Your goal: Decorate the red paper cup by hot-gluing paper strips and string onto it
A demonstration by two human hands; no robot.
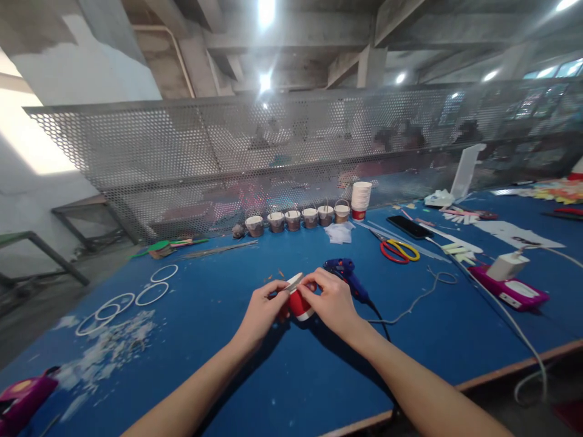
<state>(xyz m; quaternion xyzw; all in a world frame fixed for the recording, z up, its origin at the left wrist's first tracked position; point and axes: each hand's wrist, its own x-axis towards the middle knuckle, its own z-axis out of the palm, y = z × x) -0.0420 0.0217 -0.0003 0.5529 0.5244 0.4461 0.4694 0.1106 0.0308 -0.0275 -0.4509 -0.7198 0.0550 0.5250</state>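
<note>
A red and white paper cup (301,307) is tilted between my two hands, above the blue table. My left hand (266,306) grips it from the left, fingers curled at the rim. From the other side my right hand (330,297) closes its thumb and fingers on the rim, where a thin greyish strip (294,283) lies across the pale opening. The fingers partly hide how the strip meets the cup. Just behind my right hand lies a blue glue gun (348,276).
Several small buckets (292,220) and a cup stack (361,200) line the mesh screen (218,145). Scissors (395,250), a phone (409,227) and a purple power strip (510,288) with cables lie right. White rings (152,294) and paper scraps (109,346) lie left.
</note>
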